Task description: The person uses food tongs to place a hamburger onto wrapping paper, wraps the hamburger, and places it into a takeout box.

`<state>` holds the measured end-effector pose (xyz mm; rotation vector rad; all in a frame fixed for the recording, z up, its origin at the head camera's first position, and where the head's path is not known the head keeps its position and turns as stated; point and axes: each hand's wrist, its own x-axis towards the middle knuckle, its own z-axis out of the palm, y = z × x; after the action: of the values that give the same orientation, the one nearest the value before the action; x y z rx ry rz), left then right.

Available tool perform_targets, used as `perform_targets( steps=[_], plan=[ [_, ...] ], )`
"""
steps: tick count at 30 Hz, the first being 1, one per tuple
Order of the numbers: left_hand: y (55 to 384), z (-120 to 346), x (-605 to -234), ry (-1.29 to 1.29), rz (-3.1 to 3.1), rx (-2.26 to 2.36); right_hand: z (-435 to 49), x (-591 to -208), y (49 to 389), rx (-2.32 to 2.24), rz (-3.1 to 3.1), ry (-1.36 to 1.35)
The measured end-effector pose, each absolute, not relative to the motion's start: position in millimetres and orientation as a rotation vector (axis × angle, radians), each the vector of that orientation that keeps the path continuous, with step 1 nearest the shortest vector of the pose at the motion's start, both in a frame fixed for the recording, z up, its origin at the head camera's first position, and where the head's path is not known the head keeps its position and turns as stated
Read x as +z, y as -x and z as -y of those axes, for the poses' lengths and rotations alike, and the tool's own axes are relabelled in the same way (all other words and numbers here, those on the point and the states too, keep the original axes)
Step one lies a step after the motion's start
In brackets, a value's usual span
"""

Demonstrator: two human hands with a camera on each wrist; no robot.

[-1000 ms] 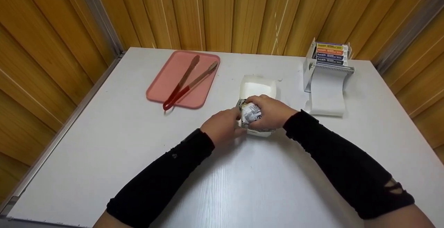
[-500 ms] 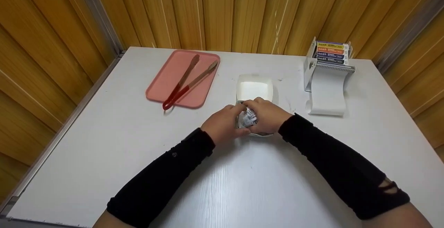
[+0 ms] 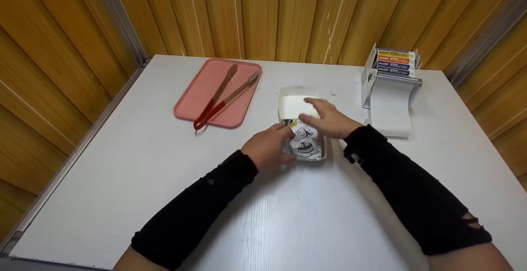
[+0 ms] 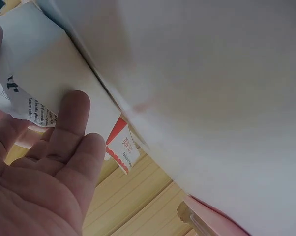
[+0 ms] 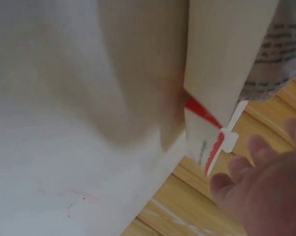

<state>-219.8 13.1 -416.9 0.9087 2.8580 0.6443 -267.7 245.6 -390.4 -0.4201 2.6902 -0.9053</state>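
Note:
A white clamshell burger box (image 3: pixel 294 103) stands on the table with its lid folded back. In its front half lies a wrapped burger (image 3: pixel 306 144), in white paper printed with black drawings. My left hand (image 3: pixel 267 147) holds the box's left side, with the thumb near the front corner. In the left wrist view, its fingers (image 4: pixel 72 115) lie against the box's outer wall (image 4: pixel 54 73). My right hand (image 3: pixel 331 120) hovers over the right side of the box, fingers spread and holding nothing. In the right wrist view, its fingertips are apart from the box's red-marked flap (image 5: pixel 202 132).
On the white table (image 3: pixel 164 188), a pink tray (image 3: pixel 197 94) at the back left bears tongs (image 3: pixel 218 107) with red handles. A dispenser (image 3: pixel 366 85) at the back right holds several coloured boxes (image 3: pixel 393 61) and a hanging white paper sheet (image 3: pixel 390 110). Wood-patterned panels (image 3: pixel 259 19) stand behind.
The right hand has let go of the wrapped burger, risen and moved back to the right. The burger now sits lower in the box, its printed top exposed. The left hand stays at the box's side.

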Motion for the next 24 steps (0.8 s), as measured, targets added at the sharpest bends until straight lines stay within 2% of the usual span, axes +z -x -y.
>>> perform_targets(
  steps=[6, 12, 16, 24],
  plan=[
    [221.3, -13.6, -416.7, -0.898, -2.865, 0.604, -250.4, -394.1, 298.7, -1.180, -2.588, -0.037],
    [221.5, -15.8, -416.2, -0.920, -2.863, 0.579, -245.7, -398.4, 312.7, -1.462, -2.415, -0.203],
    [221.7, -15.5, -416.5, -0.913, -2.850, 0.592, -245.1, -397.1, 311.6, -1.636, -2.333, -0.216],
    [224.0, -11.5, -414.8, -0.896, -2.842, 0.639, -249.5, -383.4, 294.6, -1.825, -2.345, 0.046]
  ],
)
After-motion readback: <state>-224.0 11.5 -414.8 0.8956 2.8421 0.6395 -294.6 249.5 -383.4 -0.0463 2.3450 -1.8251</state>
